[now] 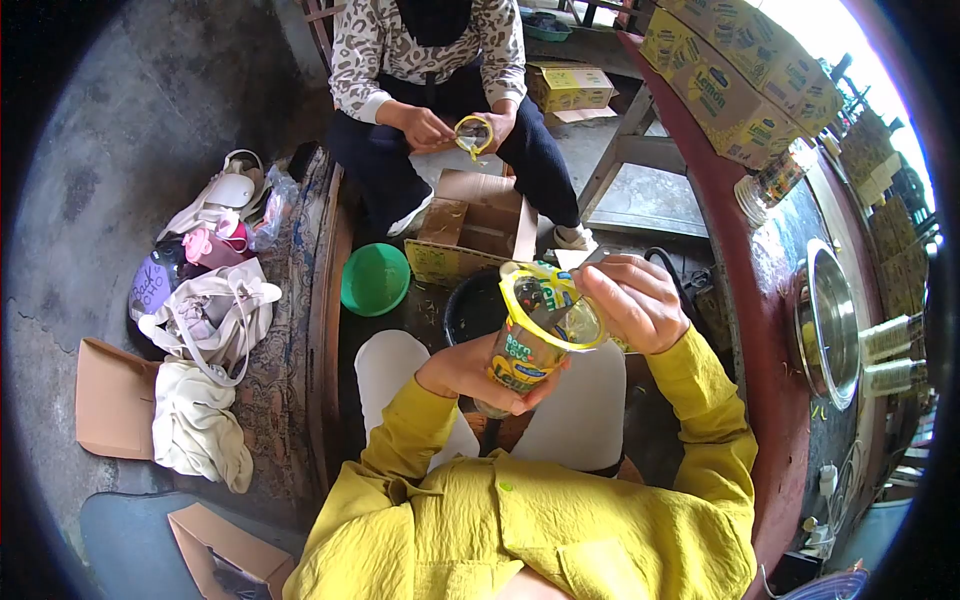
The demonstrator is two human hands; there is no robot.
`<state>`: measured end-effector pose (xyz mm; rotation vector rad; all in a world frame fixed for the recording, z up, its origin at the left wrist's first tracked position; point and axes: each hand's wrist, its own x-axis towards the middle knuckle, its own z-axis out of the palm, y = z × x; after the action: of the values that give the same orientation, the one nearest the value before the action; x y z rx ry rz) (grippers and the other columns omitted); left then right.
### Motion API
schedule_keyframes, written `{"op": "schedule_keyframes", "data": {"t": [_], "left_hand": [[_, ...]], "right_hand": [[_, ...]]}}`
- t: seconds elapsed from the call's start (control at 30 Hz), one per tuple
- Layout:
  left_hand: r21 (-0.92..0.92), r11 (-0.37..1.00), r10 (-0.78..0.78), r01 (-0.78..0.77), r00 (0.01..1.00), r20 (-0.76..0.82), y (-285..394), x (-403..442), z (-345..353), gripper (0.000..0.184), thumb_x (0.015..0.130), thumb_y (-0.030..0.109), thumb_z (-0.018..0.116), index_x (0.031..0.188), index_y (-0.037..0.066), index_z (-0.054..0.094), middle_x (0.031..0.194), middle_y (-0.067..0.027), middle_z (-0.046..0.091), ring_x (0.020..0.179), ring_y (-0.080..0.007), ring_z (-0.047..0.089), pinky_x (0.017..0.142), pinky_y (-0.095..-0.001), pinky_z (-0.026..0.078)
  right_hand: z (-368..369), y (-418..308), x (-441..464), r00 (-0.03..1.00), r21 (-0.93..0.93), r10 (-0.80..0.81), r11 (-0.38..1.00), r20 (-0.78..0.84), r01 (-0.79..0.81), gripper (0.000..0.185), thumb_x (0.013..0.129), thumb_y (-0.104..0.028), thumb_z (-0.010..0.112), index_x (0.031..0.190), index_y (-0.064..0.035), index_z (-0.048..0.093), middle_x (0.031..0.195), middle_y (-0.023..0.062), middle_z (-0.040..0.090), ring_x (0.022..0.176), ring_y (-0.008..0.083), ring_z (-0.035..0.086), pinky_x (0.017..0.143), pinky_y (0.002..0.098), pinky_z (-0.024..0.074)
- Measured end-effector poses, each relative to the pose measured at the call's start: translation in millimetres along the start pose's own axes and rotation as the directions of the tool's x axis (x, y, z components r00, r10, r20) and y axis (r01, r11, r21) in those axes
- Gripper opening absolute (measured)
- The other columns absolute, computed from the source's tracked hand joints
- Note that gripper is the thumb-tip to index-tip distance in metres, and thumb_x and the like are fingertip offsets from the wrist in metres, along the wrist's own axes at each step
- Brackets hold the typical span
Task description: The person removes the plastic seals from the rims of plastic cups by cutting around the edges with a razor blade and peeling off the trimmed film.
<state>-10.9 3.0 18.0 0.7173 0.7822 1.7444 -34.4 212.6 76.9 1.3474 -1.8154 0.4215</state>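
Note:
A printed plastic cup [515, 358] with a yellow rim is tilted in front of my chest, and my left hand [480, 378] is wrapped round its lower part. At the rim, my right hand [637, 303] pinches a thin dark strip or blade that reaches over the cup's mouth; what exactly it is, I cannot make out. Yellow film hangs at the rim's far side. Below and behind the cup, a black basin [462, 318] is partly hidden.
Opposite sits a person [430, 80] holding a similar yellow-rimmed cup [474, 135]. Between us are an open carton [470, 225] and a green basin [375, 280]. Bags [215, 310] lie on the left bench. A steel bowl [828, 325] and lemon cartons [735, 90] stand on the right.

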Motion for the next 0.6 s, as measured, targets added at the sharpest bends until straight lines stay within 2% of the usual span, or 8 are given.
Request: {"op": "schedule_keyframes", "data": {"t": [0.1, 0.2, 0.3, 0.4, 0.5, 0.6], "left_hand": [[-0.026, 0.999, -0.021, 0.021, 1.0, 0.001, 1, 1, 3, 0.056, 0.061, 0.01, 0.069, 0.109, 0.003, 0.043, 0.074, -0.0047, 0.053, 0.062, -0.0107, 0.048, 0.055, -0.023, 0.04], [-0.145, 0.989, -0.016, 0.019, 1.0, 0.026, -5, 1, 1, 0.057, 0.059, 0.008, 0.069, 0.11, 0.002, 0.042, 0.073, -0.0051, 0.053, 0.061, -0.0111, 0.048, 0.055, -0.0233, 0.04], [-0.176, 0.984, -0.007, 0.015, 0.999, 0.041, -8, 2, 1, 0.059, 0.058, 0.006, 0.068, 0.11, 0.002, 0.042, 0.072, -0.0051, 0.052, 0.06, -0.011, 0.048, 0.054, -0.0235, 0.04], [-0.157, 0.987, -0.02, 0.033, 0.996, 0.083, -7, 2, -3, 0.061, 0.06, 0.004, 0.067, 0.115, 0.002, 0.04, 0.08, -0.0067, 0.052, 0.066, -0.0122, 0.052, 0.056, -0.0244, 0.042], [-0.052, 0.995, 0.077, -0.081, 0.995, -0.065, 0, 4, 4, 0.067, 0.064, 0.001, 0.066, 0.122, 0.002, 0.033, 0.095, -0.0086, 0.05, 0.077, -0.0144, 0.055, 0.064, -0.0265, 0.045], [0.185, 0.941, 0.319, -0.284, 0.926, -0.202, 2, 6, 6, 0.073, 0.068, -0.001, 0.065, 0.128, 0.003, 0.025, 0.11, -0.0092, 0.044, 0.09, -0.0154, 0.054, 0.077, -0.0278, 0.044]], "right_hand": [[0, 0, 0, 1.0, 0.02, -0.014, 1.0, -0.007, 0.014, 0.051, 0.064, -0.007, 0.056, 0.112, 0.0072, 0.048, 0.071, 0.0078, 0.06, 0.069, 0.0216, 0.061, 0.062, 0.031, 0.0502], [-2, 0, 1, 1.0, 0.031, -0.006, 1.0, 0.004, 0.006, 0.05, 0.064, -0.007, 0.056, 0.112, 0.0071, 0.048, 0.071, 0.008, 0.059, 0.068, 0.0214, 0.061, 0.061, 0.0311, 0.05], [-4, -2, 3, 0.999, 0.055, 0.02, 0.998, 0.031, -0.021, 0.049, 0.065, -0.005, 0.056, 0.112, 0.0075, 0.048, 0.071, 0.0083, 0.059, 0.068, 0.0214, 0.061, 0.061, 0.0311, 0.0498], [-3, -3, 0, 0.998, 0.055, 0.059, 0.997, 0.028, -0.06, 0.048, 0.066, -0.003, 0.056, 0.112, 0.0078, 0.048, 0.071, 0.0088, 0.059, 0.067, 0.0214, 0.061, 0.06, 0.0313, 0.0497], [-10, -2, 2, 0.998, 0.023, 0.046, 0.999, 0.036, -0.047, 0.047, 0.066, -0.002, 0.056, 0.111, 0.008, 0.048, 0.071, 0.0095, 0.059, 0.067, 0.0219, 0.061, 0.061, 0.0314, 0.0499], [-14, 3, 3, 1.0, -0.054, 0.011, 0.998, 0.001, -0.011, 0.048, 0.066, -0.001, 0.058, 0.112, 0.0073, 0.047, 0.073, 0.0107, 0.059, 0.066, 0.0227, 0.06, 0.061, 0.0318, 0.0505]]}}
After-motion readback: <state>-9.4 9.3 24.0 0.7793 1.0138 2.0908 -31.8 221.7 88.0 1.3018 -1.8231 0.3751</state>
